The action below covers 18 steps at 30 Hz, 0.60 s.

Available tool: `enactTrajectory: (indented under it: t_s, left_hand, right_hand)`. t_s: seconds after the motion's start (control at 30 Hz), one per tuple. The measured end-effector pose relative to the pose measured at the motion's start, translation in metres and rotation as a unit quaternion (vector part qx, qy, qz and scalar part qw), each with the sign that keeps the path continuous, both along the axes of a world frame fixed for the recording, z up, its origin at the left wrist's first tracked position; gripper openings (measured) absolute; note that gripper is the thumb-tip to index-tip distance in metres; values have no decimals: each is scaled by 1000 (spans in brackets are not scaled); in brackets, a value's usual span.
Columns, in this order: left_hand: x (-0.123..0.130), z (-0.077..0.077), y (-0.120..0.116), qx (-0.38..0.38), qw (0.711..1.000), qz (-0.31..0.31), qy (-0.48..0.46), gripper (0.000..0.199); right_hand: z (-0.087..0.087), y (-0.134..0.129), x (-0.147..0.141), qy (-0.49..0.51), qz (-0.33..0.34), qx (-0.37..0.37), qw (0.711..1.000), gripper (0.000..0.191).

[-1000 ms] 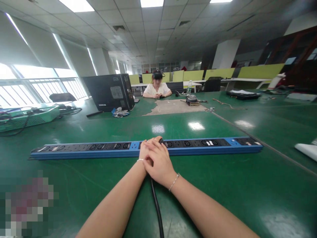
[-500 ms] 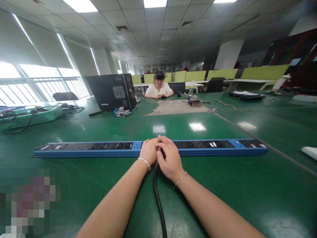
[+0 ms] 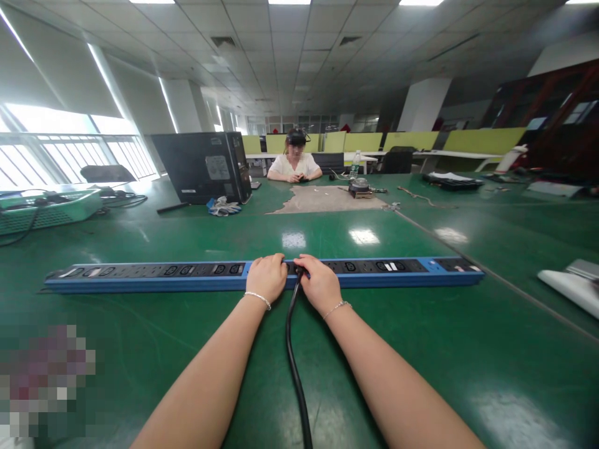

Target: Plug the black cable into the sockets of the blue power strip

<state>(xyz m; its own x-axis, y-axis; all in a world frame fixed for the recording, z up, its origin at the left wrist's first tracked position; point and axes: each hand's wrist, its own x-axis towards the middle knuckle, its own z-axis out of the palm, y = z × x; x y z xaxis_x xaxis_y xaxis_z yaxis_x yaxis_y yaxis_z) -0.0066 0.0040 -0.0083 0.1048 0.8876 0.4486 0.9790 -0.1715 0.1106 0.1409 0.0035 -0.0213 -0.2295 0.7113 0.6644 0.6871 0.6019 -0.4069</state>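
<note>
A long blue power strip (image 3: 154, 284) with black sockets lies across the green table. My left hand (image 3: 266, 279) is wrapped over the strip left of its middle, fingers curled on the far edge. Just to the right, my right hand (image 3: 319, 282) closes on the plug end of a black power cord (image 3: 292, 349), at the strip's sockets. The plug is mostly hidden by my fingers, and I cannot tell how deep it sits in a socket. From there the cord runs down between my forearms to the bottom edge of the view.
At the back left stand a black computer case (image 3: 196, 168), a glove (image 3: 223, 206) and a green basket (image 3: 60, 212) with cables. Another person (image 3: 294, 163) sits across the table. A coil-like device (image 3: 360, 187) and a bottle (image 3: 355, 163) are near them. A white object (image 3: 571, 290) lies far right.
My left hand has moved left along the strip, away from my right hand, opening a gap between them. My right hand stays at the cord's plug. The camera view has shifted slightly.
</note>
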Motion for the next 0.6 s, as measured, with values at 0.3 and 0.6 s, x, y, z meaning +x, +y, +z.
enactTrajectory:
  t_s: [0.3, 0.6]
  left_hand:
    - [6, -5, -4, 48, 999, 14, 14, 29]
    - [7, -5, -1, 39, 999, 30, -3, 28]
  right_hand:
    - [-12, 3, -1, -18, -1, 67, 998, 22]
    - [19, 5, 13, 165, -53, 186, 967, 15]
